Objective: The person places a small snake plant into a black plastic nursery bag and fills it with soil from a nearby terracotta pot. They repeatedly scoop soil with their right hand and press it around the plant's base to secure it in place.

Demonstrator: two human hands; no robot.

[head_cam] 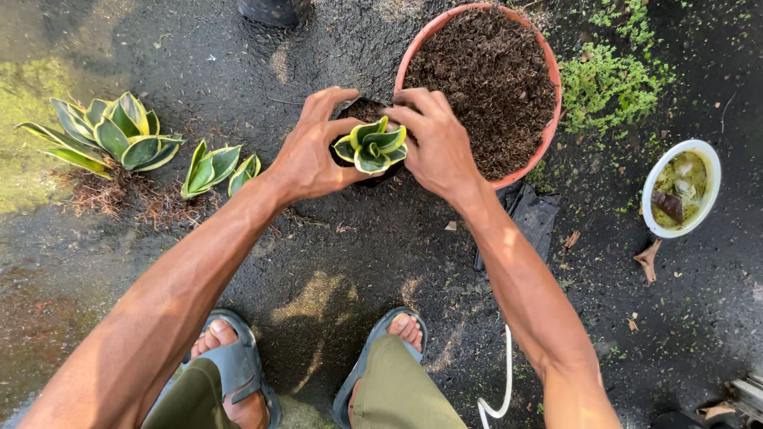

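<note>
A small rosette plant [372,145] with green, yellow-edged leaves sits in a black plastic grow bag [362,108] on the dark ground. My left hand [311,149] cups the bag's left side, fingers arched over its rim. My right hand [435,141] presses against the bag's right side, fingertips on the soil at the plant's base. Both hands hold the bag between them.
A terracotta-coloured basin [548,127] full of dark brown soil stands just behind my right hand. Two bare-rooted plants of the same kind [111,135] [214,168] lie at the left. A white bowl [711,171] of murky liquid sits at the right. My sandalled feet [238,365] are below.
</note>
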